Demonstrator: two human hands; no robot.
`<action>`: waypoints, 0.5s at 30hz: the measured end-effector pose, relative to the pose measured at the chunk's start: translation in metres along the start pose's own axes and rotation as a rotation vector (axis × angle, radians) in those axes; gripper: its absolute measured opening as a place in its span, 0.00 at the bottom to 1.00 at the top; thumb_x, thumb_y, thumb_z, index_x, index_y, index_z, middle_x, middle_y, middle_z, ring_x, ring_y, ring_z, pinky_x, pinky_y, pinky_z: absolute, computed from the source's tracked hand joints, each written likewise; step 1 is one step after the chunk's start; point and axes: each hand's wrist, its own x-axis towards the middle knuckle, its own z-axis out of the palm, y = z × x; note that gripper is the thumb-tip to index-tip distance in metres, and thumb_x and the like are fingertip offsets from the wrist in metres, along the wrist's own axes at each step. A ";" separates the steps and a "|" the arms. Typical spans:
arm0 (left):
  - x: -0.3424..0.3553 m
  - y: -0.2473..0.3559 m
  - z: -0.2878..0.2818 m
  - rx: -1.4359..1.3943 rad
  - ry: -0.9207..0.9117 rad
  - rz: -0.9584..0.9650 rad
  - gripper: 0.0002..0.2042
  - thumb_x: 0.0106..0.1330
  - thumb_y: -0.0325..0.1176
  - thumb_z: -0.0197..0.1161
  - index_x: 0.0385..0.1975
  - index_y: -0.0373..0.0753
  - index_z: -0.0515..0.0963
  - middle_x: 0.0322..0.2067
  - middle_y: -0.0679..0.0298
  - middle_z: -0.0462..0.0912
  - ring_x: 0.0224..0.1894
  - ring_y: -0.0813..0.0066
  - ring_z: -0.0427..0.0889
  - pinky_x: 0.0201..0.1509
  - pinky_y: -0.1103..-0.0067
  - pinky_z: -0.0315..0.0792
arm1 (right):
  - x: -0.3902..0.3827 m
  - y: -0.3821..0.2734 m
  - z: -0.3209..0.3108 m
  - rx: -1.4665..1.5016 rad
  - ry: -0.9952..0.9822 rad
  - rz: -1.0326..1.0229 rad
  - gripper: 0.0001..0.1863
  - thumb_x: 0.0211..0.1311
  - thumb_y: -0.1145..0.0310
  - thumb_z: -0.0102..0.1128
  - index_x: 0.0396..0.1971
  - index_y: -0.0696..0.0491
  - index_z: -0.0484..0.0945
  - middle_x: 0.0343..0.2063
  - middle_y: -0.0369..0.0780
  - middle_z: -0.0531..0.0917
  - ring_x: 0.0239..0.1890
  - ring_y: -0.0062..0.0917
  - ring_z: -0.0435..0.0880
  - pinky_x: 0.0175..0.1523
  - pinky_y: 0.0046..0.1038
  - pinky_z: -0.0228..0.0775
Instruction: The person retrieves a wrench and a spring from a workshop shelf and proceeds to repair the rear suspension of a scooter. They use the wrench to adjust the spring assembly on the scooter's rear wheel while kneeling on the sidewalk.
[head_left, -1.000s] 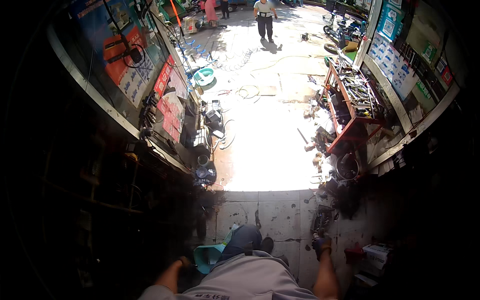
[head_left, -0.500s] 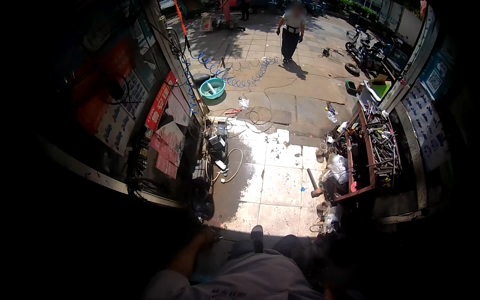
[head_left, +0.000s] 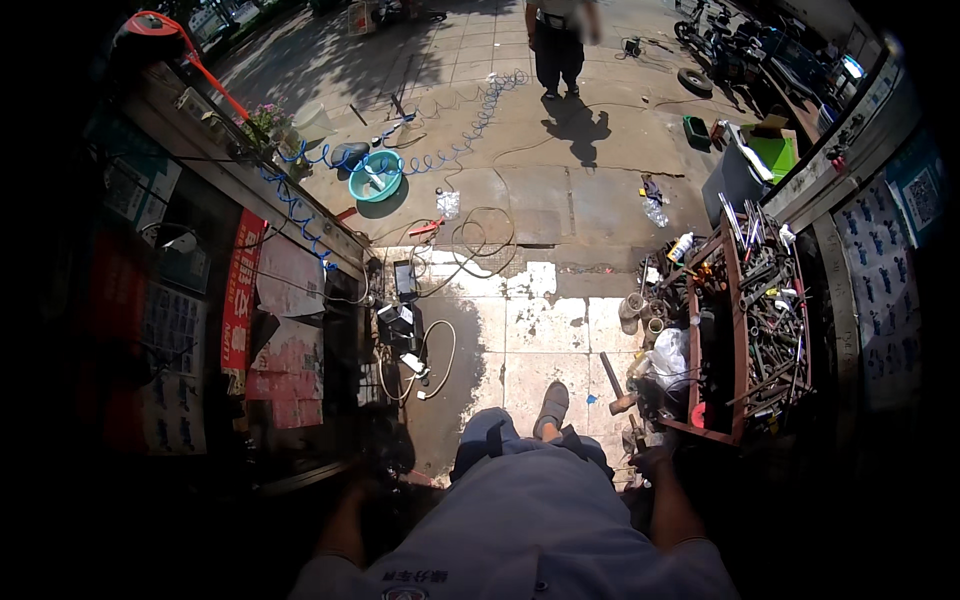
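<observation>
My left hand [head_left: 368, 488] hangs beside my left leg in deep shadow, and its fingers cannot be made out. On the other side, my right hand [head_left: 652, 462] is low next to my right leg, near the tool rack's front corner. Its fingers are dark too, and whether it holds anything is unclear. Just ahead of that hand lies a hammer [head_left: 613, 384] on the sunlit tiles. A clear plastic bag [head_left: 670, 357] is bunched against the rack [head_left: 741, 408], which is heaped with metal hand tools [head_left: 770, 310].
Chargers and a looped cable [head_left: 452, 345] lie on the left. Farther out are a teal basin [head_left: 398, 172], a coiled blue hose [head_left: 470, 130], a red-handled tool [head_left: 427, 228] and a loose tyre [head_left: 695, 81]. A person [head_left: 558, 50] stands on the pavement; a grey bin [head_left: 735, 175] is at right.
My view has moved forward toward the doorway, and one foot now shows stepping on the tiles. My right forearm has come into sight. The person outside appears nearer.
</observation>
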 end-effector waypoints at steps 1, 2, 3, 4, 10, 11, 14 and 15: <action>-0.006 0.003 0.013 -0.092 -0.053 -0.021 0.29 0.62 0.49 0.67 0.61 0.42 0.73 0.57 0.53 0.78 0.56 0.57 0.78 0.63 0.65 0.71 | -0.039 -0.054 -0.080 -0.014 0.011 -0.059 0.07 0.61 0.61 0.63 0.35 0.42 0.89 0.40 0.37 0.89 0.40 0.31 0.89 0.46 0.33 0.79; 0.028 0.026 -0.003 -0.132 -0.092 0.057 0.31 0.61 0.50 0.68 0.63 0.43 0.73 0.59 0.54 0.77 0.58 0.58 0.77 0.65 0.65 0.70 | 0.008 -0.010 -0.101 -0.380 0.219 -0.453 0.18 0.61 0.50 0.61 0.41 0.45 0.88 0.35 0.45 0.88 0.39 0.31 0.89 0.43 0.36 0.79; 0.048 0.042 -0.009 -0.199 -0.126 0.095 0.33 0.60 0.52 0.69 0.64 0.44 0.72 0.61 0.55 0.76 0.60 0.58 0.76 0.66 0.65 0.69 | 0.041 -0.011 -0.136 -0.349 0.486 -0.611 0.18 0.59 0.49 0.60 0.41 0.45 0.88 0.37 0.46 0.88 0.42 0.37 0.88 0.44 0.37 0.78; 0.053 0.051 -0.007 -0.157 -0.114 0.104 0.32 0.60 0.51 0.69 0.63 0.43 0.73 0.60 0.55 0.77 0.59 0.60 0.76 0.65 0.67 0.69 | 0.050 -0.054 -0.182 -0.052 0.415 -0.292 0.20 0.57 0.50 0.61 0.41 0.48 0.87 0.39 0.48 0.87 0.45 0.42 0.87 0.48 0.39 0.77; 0.159 0.093 -0.081 -0.148 -0.252 0.147 0.19 0.67 0.49 0.62 0.50 0.45 0.82 0.49 0.54 0.84 0.52 0.66 0.81 0.59 0.74 0.72 | 0.105 -0.191 -0.398 0.141 0.394 -0.326 0.16 0.51 0.61 0.69 0.34 0.58 0.86 0.36 0.52 0.87 0.40 0.42 0.87 0.44 0.39 0.76; 0.182 0.089 -0.110 -0.236 -0.366 0.242 0.18 0.69 0.50 0.59 0.47 0.46 0.84 0.46 0.54 0.86 0.51 0.66 0.82 0.58 0.74 0.72 | 0.138 -0.190 -0.407 0.256 0.322 -0.256 0.14 0.51 0.64 0.69 0.33 0.59 0.86 0.33 0.51 0.87 0.37 0.40 0.88 0.41 0.39 0.76; 0.224 0.093 -0.226 0.212 -0.309 0.252 0.17 0.64 0.48 0.65 0.44 0.45 0.85 0.46 0.57 0.86 0.45 0.65 0.82 0.51 0.70 0.73 | 0.163 -0.238 -0.440 -0.043 0.394 -0.307 0.15 0.55 0.60 0.66 0.35 0.57 0.86 0.35 0.50 0.87 0.40 0.39 0.87 0.44 0.37 0.76; 0.239 0.142 -0.315 -0.058 -0.303 0.011 0.17 0.67 0.49 0.61 0.42 0.42 0.85 0.40 0.59 0.87 0.38 0.66 0.83 0.42 0.69 0.74 | 0.173 -0.223 -0.452 -0.272 0.424 -0.301 0.17 0.56 0.56 0.64 0.36 0.56 0.86 0.38 0.50 0.87 0.43 0.40 0.87 0.47 0.36 0.76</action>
